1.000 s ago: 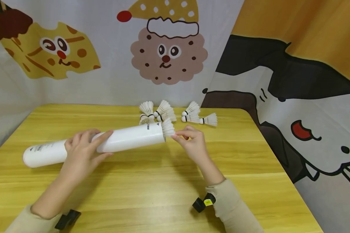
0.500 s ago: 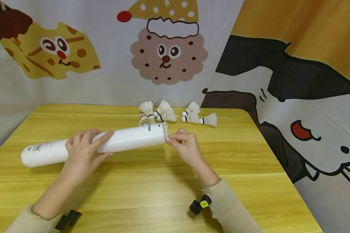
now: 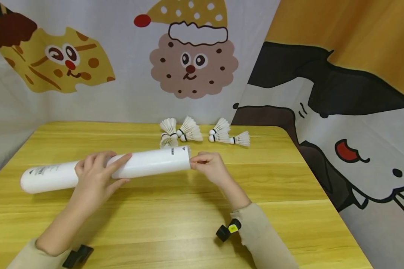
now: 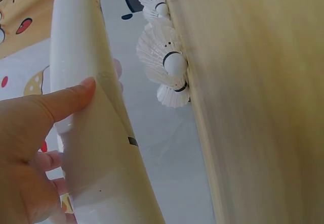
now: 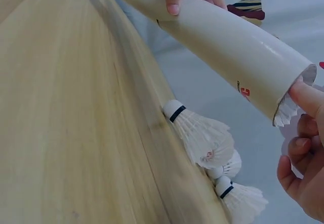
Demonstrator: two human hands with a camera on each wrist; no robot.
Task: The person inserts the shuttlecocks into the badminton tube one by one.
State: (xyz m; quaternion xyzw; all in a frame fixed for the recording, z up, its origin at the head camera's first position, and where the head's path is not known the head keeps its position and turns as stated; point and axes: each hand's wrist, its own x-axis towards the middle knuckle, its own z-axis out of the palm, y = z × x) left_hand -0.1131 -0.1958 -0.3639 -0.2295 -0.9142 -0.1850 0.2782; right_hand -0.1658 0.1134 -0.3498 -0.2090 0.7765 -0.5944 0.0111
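My left hand point(image 3: 95, 175) grips a long white shuttlecock tube point(image 3: 155, 163) around its middle, thumb along the side facing me. The tube lies nearly level above the table, its mouth tilted slightly up to the right. White feather tips of a shuttlecock point(image 5: 287, 112) show just inside that mouth; the rest of it is hidden in the tube. At the rim is my right hand point(image 3: 209, 166). In the right wrist view one fairly straight finger point(image 5: 306, 95) presses in at the mouth beside the feathers, while the other visible fingers are curled.
Several white shuttlecocks lie in two groups near the table's far edge: a left group point(image 3: 188, 130) just behind the tube's mouth and a right group point(image 3: 222, 131). A printed curtain point(image 3: 128, 104) hangs behind the wooden table point(image 3: 161, 220).
The shuttlecock has slid leftward into the tube, from feathers sticking well out to being nearly hidden. My right hand has followed it left to the rim; the tube has shifted slightly left.
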